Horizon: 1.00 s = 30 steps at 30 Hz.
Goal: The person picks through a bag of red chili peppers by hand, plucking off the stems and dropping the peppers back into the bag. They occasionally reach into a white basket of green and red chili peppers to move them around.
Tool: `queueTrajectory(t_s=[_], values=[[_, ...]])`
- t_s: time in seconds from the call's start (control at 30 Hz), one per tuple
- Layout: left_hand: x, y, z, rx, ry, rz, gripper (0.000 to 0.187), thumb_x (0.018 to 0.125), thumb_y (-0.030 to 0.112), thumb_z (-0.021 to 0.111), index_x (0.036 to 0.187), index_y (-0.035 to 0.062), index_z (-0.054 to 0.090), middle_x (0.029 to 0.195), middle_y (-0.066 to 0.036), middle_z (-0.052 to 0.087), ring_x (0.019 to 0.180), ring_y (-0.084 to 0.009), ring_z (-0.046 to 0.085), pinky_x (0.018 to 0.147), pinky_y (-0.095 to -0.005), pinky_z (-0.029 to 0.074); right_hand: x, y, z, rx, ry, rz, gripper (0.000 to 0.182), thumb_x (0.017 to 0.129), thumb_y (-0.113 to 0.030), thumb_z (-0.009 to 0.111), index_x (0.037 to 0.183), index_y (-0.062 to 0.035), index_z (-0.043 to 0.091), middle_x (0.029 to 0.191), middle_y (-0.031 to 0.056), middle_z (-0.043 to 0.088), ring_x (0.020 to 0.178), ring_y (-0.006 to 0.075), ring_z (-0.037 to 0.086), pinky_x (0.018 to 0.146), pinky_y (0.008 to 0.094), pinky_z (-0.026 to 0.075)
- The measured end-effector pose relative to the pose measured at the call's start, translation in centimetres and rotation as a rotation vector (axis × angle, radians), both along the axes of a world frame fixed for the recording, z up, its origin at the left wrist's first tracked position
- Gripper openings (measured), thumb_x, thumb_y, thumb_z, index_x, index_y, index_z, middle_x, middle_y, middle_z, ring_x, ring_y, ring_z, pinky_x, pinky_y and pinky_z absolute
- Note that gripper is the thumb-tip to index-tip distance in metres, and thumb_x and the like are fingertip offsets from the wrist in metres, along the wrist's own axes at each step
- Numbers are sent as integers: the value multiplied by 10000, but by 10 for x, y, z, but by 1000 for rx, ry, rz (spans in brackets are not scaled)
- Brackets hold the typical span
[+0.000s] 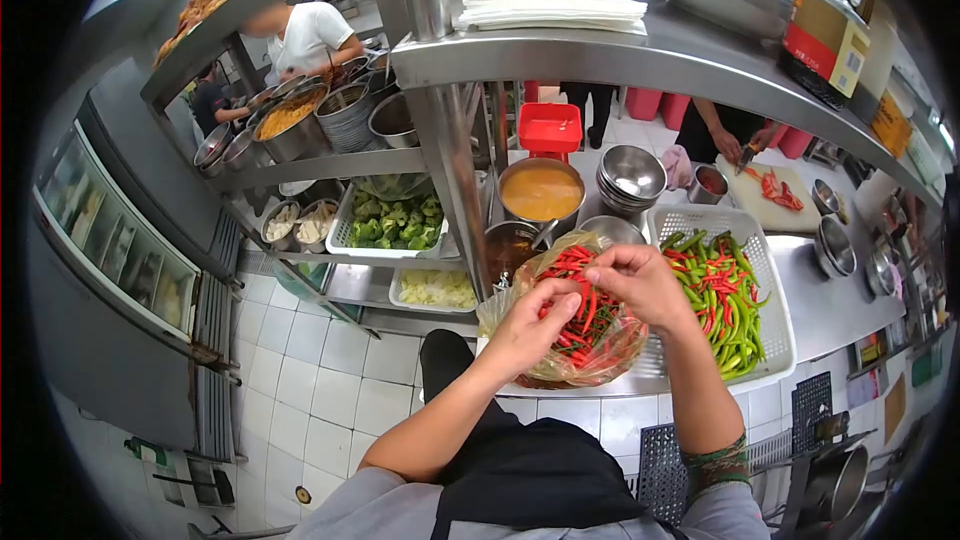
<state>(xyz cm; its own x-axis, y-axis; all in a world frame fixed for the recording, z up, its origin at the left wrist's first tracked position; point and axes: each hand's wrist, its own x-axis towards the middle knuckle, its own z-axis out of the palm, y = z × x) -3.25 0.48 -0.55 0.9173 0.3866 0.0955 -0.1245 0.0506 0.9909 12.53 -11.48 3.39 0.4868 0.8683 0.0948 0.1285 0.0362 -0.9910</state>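
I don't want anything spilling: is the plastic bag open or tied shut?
The plastic bag is open: its edges spread around the red chilies, which show uncovered beneath the left hand and right hand.

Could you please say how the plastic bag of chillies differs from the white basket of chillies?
The plastic bag is soft and crumpled; the white basket looks rigid, with perforated walls. The bag shows mostly red chillies, the basket mostly green chillies with some red. The bag looks smaller than the basket. Both are open.

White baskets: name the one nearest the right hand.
The large basket of red and green chilies, beside the right hand; the broccoli basket and the basket below sit farther left.
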Motion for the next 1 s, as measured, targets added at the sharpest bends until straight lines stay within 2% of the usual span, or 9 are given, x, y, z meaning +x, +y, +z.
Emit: queueTrajectory(t_s=[0.17,0.2,0.3,0.57,0.67,0.77,0.87,0.97,1.0], values=[[9,-6,-6,43,170,-148,333,1050,320,491,1121,36,650,794,33,595,620,-37,466,562,-216,410,-19,-8,-10,173,304,-71,93,898,-98,728,900,-9,699,737,-1,666,653,42,605,552,197,465],[8,-16,4,-50,137,-134,350,1057,320,470,1099,27,656,793,26,599,600,-31,447,538,-208,389,-19,-10,-9,136,301,-204,101,893,-100,736,888,-11,688,712,-7,656,622,34,598,528,184,457],[6,-25,8,-188,146,-170,327,1057,294,474,1085,20,649,773,32,573,583,-28,427,521,-194,363,-14,-15,-19,163,209,-251,98,889,-101,742,879,-22,685,706,-10,656,612,22,588,531,180,457],[-4,-23,-2,-358,250,-232,257,1053,266,487,1021,43,609,740,38,485,555,-36,383,475,-196,292,-11,-25,-41,168,290,117,100,907,-39,693,834,2,638,771,43,658,664,99,624,593,254,500],[-5,-18,-6,-392,284,-222,257,1051,266,492,1001,44,612,719,45,477,543,-35,373,476,-195,285,-33,-29,-24,86,-861,-236,129,873,-57,721,808,6,629,779,60,647,652,116,627,596,280,500],[-4,-19,-12,-261,293,-181,271,1050,267,492,982,41,624,707,49,479,550,-31,372,491,-196,294,-40,-27,-31,150,-852,-315,120,836,-62,737,821,9,642,786,92,633,636,143,621,602,306,495],[-9,-21,-17,-54,286,-146,303,1037,266,495,947,22,649,706,31,524,604,-50,446,546,-225,367,-34,-31,-30,53,-320,-356,71,869,-43,700,858,24,682,755,24,636,691,83,602,627,259,491],[-11,-24,-14,37,266,-148,310,1023,257,505,937,4,662,718,16,558,650,-63,501,587,-246,416,-25,-39,-25,-98,-423,-243,74,883,-42,689,917,24,695,783,22,634,696,71,600,620,242,482],[-12,-25,-13,48,262,-152,307,1019,252,509,939,-1,665,723,14,564,660,-64,511,596,-250,424,-25,-42,-19,-202,-333,-93,98,899,-38,674,972,22,699,820,32,641,717,74,611,623,238,494]])
